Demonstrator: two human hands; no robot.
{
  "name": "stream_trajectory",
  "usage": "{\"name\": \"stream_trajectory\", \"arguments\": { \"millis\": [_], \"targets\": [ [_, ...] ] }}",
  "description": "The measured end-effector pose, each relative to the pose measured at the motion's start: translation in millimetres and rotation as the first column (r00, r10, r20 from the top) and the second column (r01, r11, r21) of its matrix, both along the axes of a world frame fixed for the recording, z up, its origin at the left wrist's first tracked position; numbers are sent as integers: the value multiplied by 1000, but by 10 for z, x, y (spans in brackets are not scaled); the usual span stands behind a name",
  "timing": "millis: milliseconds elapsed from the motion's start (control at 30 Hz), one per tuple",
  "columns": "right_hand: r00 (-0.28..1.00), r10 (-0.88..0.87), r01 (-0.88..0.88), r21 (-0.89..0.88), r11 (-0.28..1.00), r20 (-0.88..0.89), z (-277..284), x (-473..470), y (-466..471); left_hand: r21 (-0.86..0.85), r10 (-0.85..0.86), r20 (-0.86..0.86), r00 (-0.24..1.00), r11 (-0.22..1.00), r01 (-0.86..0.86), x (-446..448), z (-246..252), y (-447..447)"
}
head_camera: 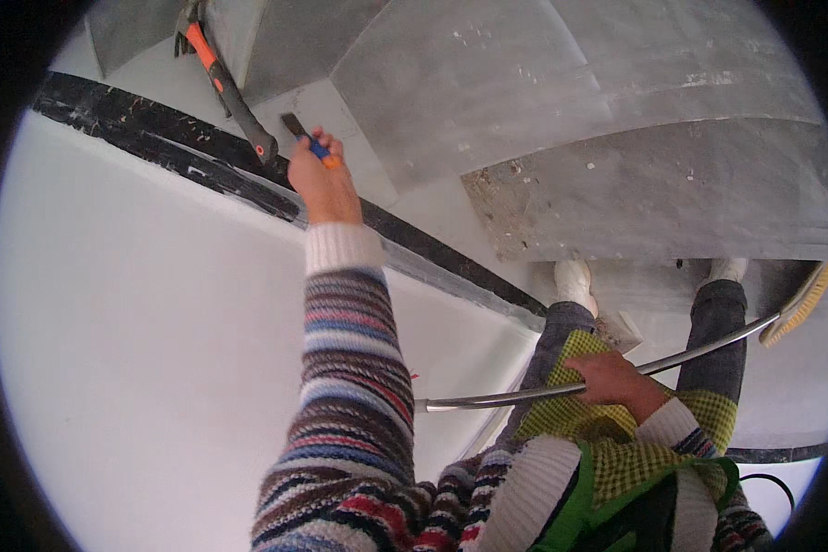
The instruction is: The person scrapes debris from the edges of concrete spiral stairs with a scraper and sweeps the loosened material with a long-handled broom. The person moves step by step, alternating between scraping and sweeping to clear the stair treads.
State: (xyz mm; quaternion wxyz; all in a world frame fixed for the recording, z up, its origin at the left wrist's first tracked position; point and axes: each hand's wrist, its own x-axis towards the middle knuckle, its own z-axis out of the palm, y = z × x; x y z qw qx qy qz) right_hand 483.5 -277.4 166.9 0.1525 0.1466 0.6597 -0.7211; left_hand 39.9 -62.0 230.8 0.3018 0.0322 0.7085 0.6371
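My left hand [321, 172] is stretched out beside the black skirting, closed around a putty knife [316, 146] with a blue and orange handle; its dark blade points up and left. My right hand [614, 385] grips the curved-looking metal pole [524, 397] of a broom in front of my legs. The broom's yellow bristles [800, 307] are at the far right. A claw hammer [231, 90] with an orange and black handle lies up and left of my left hand, its handle end over the skirting.
Black skirting [441, 255] with pale smears runs along the foot of the white wall [165, 297]. Grey sheets [648, 186] with debris and white specks cover part of the floor. A small dirty tile-like piece [621, 331] lies beside my shoe. A dark cable [773, 479] curves at lower right.
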Motion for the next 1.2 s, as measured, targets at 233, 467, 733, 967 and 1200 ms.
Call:
{"name": "stream_trajectory", "arguments": {
  "millis": [233,467,733,967,1200],
  "targets": [
    [999,42,-42,-8,999,18,-5,-4,-7,-55,23,-72,997,998,-27,4,-201,67],
    [999,33,-32,-26,999,36,0,-10,16,-11,-3,-81,997,1000,2,87,-135,63],
    [1000,-7,8,-29,1000,27,-27,2,-13,29,-101,-33,994,994,102,-138,-259,164],
    [1000,6,-6,-13,1000,4,-12,-33,27,-84,-21,-26,999,996,19,-104,-247,0],
    [998,58,-58,-14,998,14,-12,-25,63,-268,-120,-26,992,957,109,-340,-261,267]
  ]
}}
